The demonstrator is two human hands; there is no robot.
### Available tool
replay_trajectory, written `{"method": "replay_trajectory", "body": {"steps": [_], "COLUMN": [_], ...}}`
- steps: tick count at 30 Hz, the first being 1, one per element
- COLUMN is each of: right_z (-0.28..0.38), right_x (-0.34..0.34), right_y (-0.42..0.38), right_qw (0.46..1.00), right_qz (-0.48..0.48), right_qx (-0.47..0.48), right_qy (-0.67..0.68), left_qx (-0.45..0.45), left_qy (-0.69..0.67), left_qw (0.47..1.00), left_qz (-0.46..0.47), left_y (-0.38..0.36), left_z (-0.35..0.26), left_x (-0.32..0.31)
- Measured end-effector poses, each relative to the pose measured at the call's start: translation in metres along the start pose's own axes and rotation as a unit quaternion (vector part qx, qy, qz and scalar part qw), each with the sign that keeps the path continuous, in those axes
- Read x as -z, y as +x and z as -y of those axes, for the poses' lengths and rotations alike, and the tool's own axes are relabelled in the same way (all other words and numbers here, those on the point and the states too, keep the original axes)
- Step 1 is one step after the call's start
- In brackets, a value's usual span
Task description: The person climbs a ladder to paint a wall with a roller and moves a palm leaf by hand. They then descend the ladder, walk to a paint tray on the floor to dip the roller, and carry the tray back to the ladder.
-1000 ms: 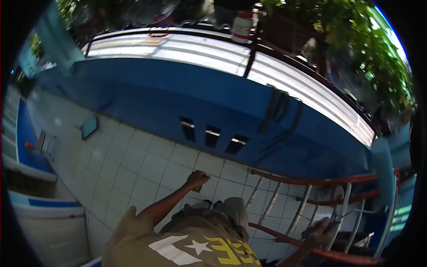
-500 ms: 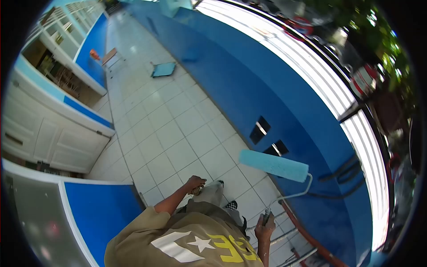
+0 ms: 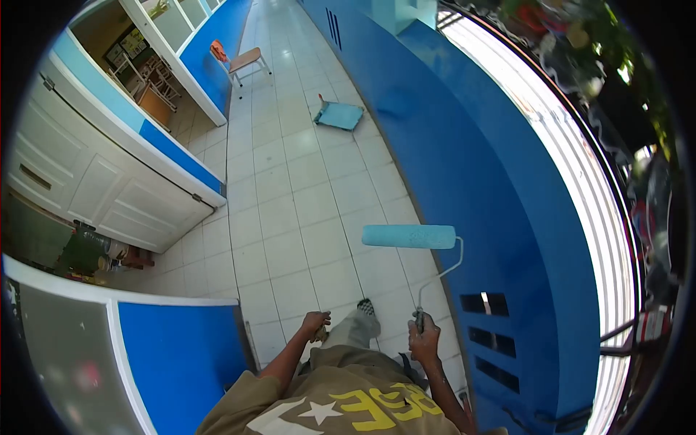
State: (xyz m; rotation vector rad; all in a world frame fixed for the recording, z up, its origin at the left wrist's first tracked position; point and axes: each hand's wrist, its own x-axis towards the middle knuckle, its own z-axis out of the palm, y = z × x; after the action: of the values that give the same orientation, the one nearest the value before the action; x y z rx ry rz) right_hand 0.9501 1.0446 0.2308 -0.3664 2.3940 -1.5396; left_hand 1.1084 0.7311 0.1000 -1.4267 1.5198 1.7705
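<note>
In the head view, my right hand (image 3: pixel 425 341) is wrapped around the handle of a paint roller (image 3: pixel 409 236). The roller's light-blue sleeve lies crosswise in front of me at the end of a bent wire frame, raised over the tiles. Low in the middle, my left hand (image 3: pixel 316 323) is closed beside my leg. Something small and brownish shows under its fingers, too little of it to name. Farther along the floor sits a light-blue paint tray (image 3: pixel 339 116), apart from both hands.
Blue wall (image 3: pixel 464 181) with slots runs along the right. A chair (image 3: pixel 246 61) with an orange cloth stands ahead at left. White door (image 3: pixel 109 167) and a blue panel (image 3: pixel 174 362) project from the left. Pale floor tiles (image 3: pixel 283 196) stretch away between them.
My view has turned and moved forward along the corridor. The roller has swung from tilted to nearly level, and my right hand has come up and inward. The ladder-like rails at lower right have left view.
</note>
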Motion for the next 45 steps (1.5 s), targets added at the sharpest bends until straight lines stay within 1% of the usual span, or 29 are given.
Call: {"method": "replay_trajectory", "body": {"steps": [1,3,4,6,8,10,12,14,16,17,19,20,21,22,23,25,26,28,30,32,33,36,37,38,40,41,43,44,45], "right_z": [0.007,0.024,0.036,0.061,0.087,0.098,0.109,0.115,0.119,0.123,0.132,0.140,0.147,0.151,0.155,0.164,0.167,0.163,0.166,0.155,0.161,0.179,0.186,0.192,0.196,0.195,0.176,0.164,0.152], "right_x": [-0.017,-0.053,-0.068,-0.103,-0.137,-0.171,-0.210,-0.245,-0.284,-0.301,-0.339,-0.356,-0.372,-0.389,-0.408,-0.442,-0.459,-0.502,-0.538,-0.581,-0.595,-0.631,-0.644,-0.657,-0.682,-0.696,-0.730,-0.748,-0.764], "right_y": [0.030,0.080,0.103,0.156,0.205,0.255,0.312,0.367,0.432,0.464,0.513,0.547,0.576,0.604,0.632,0.684,0.710,0.761,0.802,0.845,0.862,0.926,0.937,0.951,0.990,1.008,1.046,1.063,1.083], "right_qw": [1.000,0.994,0.994,0.973,0.968,0.951,0.941,0.922,0.924,0.917,0.904,0.879,0.851,0.850,0.833,0.803,0.803,0.781,0.807,0.779,0.774,0.757,0.740,0.729,0.696,0.693,0.659,0.637,0.649], "right_qz": [0.001,0.044,0.044,0.082,0.076,0.107,0.089,0.097,0.097,0.091,0.089,0.070,0.050,0.049,0.040,0.015,0.011,-0.028,-0.030,-0.070,-0.084,-0.120,-0.131,-0.144,-0.196,-0.210,-0.244,-0.263,-0.263], "right_qx": [0.003,-0.052,-0.057,-0.144,-0.162,-0.214,-0.234,-0.270,-0.270,-0.289,-0.320,-0.354,-0.389,-0.391,-0.410,-0.436,-0.437,-0.453,-0.420,-0.434,-0.437,-0.448,-0.468,-0.477,-0.488,-0.483,-0.493,-0.500,-0.508], "right_qy": [-0.001,0.081,0.085,0.160,0.176,0.194,0.226,0.261,0.254,0.261,0.268,0.311,0.350,0.349,0.370,0.407,0.406,0.430,0.415,0.447,0.451,0.460,0.465,0.470,0.489,0.492,0.513,0.524,0.501], "left_qx": [-0.002,-0.074,-0.070,-0.097,-0.103,-0.107,-0.101,-0.087,-0.094,-0.088,-0.040,-0.041,-0.036,-0.031,-0.029,0.040,0.040,0.054,0.054,0.054,0.054,0.149,0.133,0.097,0.061,0.062,0.087,0.086,0.098], "left_qy": [-0.003,0.053,0.057,0.133,0.070,0.071,0.077,0.079,0.120,0.122,0.186,0.188,0.217,0.246,0.246,0.216,0.217,0.238,0.280,0.437,0.448,0.494,0.531,0.571,0.647,0.662,0.610,0.627,0.626], "left_qw": [1.000,0.996,0.996,0.986,0.992,0.992,0.992,0.993,0.985,0.985,0.973,0.973,0.965,0.956,0.957,0.958,0.958,0.956,0.943,0.895,0.891,0.857,0.837,0.814,0.760,0.746,0.788,0.774,0.774], "left_qz": [0.000,-0.019,-0.020,-0.032,-0.026,-0.013,-0.018,-0.022,-0.082,-0.084,-0.129,-0.131,-0.145,-0.156,-0.153,-0.186,-0.183,-0.163,-0.169,-0.064,-0.057,-0.002,0.022,0.028,0.013,0.019,0.000,0.004,0.021], "left_y": [0.016,0.038,0.039,0.048,0.072,0.094,0.121,0.148,0.178,0.189,0.198,0.209,0.222,0.232,0.237,0.250,0.262,0.296,0.331,0.369,0.383,0.435,0.452,0.480,0.513,0.528,0.565,0.584,0.605], "left_z": [-0.017,-0.038,-0.057,-0.105,-0.138,-0.178,-0.217,-0.237,-0.258,-0.272,-0.290,-0.304,-0.300,-0.302,-0.316,-0.344,-0.356,-0.371,-0.395,-0.443,-0.466,-0.547,-0.574,-0.582,-0.651,-0.685,-0.759,-0.793,-0.826], "left_x": [0.010,0.034,0.045,0.061,0.075,0.096,0.122,0.148,0.185,0.201,0.240,0.261,0.283,0.303,0.320,0.352,0.367,0.407,0.446,0.495,0.522,0.592,0.618,0.651,0.691,0.705,0.725,0.732,0.735]}}
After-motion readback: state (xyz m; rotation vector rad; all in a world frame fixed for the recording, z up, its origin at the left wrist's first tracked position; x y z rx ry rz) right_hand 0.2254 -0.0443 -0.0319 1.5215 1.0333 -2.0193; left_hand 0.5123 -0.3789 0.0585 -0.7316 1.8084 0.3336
